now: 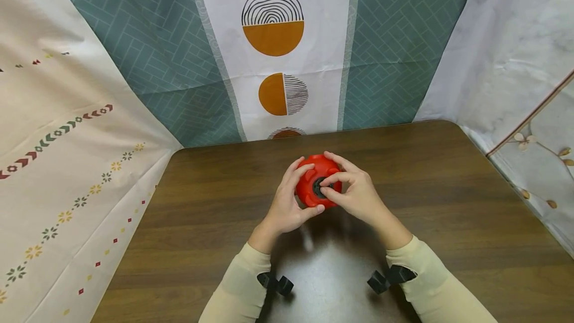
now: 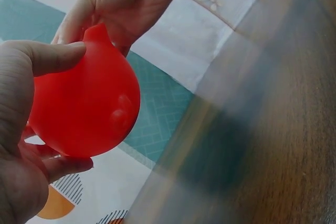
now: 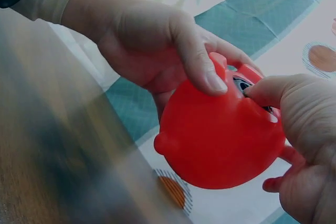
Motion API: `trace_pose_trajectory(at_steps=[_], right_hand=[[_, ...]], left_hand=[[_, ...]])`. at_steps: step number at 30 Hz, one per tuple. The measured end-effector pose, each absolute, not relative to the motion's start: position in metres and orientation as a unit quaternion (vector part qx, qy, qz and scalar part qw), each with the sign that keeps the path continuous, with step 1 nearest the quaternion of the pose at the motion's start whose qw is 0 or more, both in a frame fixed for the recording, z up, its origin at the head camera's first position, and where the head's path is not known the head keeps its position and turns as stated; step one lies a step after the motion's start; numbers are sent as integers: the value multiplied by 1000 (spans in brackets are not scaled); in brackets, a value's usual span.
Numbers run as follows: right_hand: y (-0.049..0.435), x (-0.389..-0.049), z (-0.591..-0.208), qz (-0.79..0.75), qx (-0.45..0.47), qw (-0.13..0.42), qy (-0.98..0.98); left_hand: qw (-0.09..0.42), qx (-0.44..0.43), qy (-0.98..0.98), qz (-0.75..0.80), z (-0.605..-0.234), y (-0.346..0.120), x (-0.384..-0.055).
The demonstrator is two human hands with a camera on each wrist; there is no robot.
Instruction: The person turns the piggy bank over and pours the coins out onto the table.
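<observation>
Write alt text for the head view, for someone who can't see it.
A person's left hand holds a round red object over a brown wood-grain table, while the right hand has its thumb and a fingertip at the object's dark centre. Behind the table hangs a green-and-white cloth with orange half-circle designs.

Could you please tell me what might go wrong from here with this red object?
The rounded red object is held up off the table, so it could drop if the left grip slackens. The right grip has a finger and thumb at the small dark centre piece; they might slip off it, or a hard turn there could twist the object.
</observation>
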State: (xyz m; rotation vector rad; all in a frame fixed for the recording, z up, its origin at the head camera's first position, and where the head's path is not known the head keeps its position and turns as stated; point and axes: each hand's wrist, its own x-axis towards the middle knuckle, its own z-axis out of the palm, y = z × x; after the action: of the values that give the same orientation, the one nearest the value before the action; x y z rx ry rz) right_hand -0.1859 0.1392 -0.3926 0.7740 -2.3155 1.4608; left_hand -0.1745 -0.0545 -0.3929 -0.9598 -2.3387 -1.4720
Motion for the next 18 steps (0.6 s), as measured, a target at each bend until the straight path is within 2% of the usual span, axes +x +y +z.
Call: trace_pose_trajectory(at_steps=[3,18], right_hand=[[143,-195,-406,512,268,148,-802],[146,-197,-408,480,300,151,-810]], left_hand=[[110,-326,-794,-501,-392,-53,-174],[101,-327,-800,-493,-394,-53,-174]])
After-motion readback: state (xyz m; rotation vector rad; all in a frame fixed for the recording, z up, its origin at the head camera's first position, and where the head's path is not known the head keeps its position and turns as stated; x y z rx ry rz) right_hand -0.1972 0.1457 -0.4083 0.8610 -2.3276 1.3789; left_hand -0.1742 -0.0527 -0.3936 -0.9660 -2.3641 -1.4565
